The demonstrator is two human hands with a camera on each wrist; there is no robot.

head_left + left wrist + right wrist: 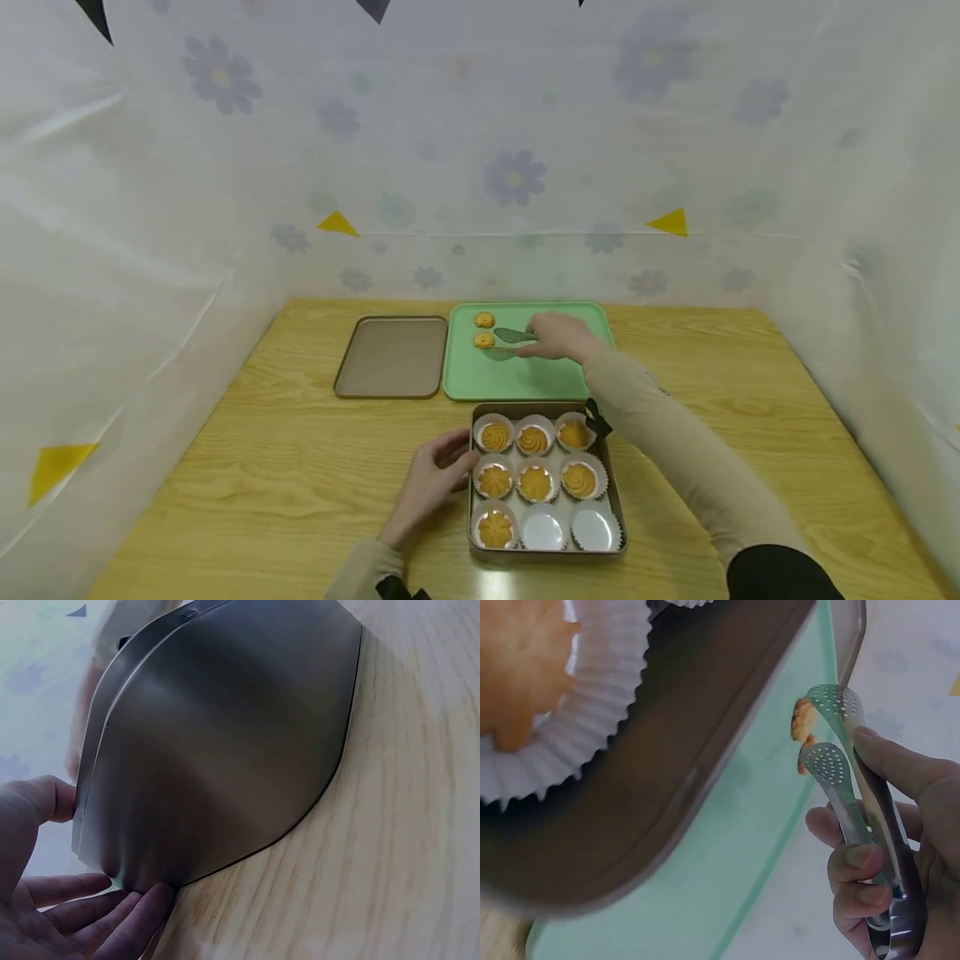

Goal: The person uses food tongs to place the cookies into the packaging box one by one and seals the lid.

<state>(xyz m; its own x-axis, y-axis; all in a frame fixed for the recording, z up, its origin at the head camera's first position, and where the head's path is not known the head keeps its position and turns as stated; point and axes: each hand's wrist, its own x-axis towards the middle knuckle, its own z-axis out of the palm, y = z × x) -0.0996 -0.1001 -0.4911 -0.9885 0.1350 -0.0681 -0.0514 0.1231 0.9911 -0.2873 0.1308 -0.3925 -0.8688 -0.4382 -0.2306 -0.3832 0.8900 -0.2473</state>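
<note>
Over the green tray [525, 382], my right hand [561, 337] grips metal tongs [881, 825] with perforated round ends. The tong ends are spread apart around the nearer of two cookies [483, 340] on that tray, and nothing is pinched between them. My left hand [435, 475] rests at the left wall of a brown baking tin [217, 750], thumb at the rim and fingertips low on its side near the table. White paper cups fill the tin; several hold swirled cookies [535, 483], while two cups [543, 528] in the front row are empty.
A flat brown tray [392, 357] lies left of the green one. All stand on a wooden table [300, 467], with flower-patterned sheeting [517, 179] hung behind and at both sides. The tin sits close in front of the green tray.
</note>
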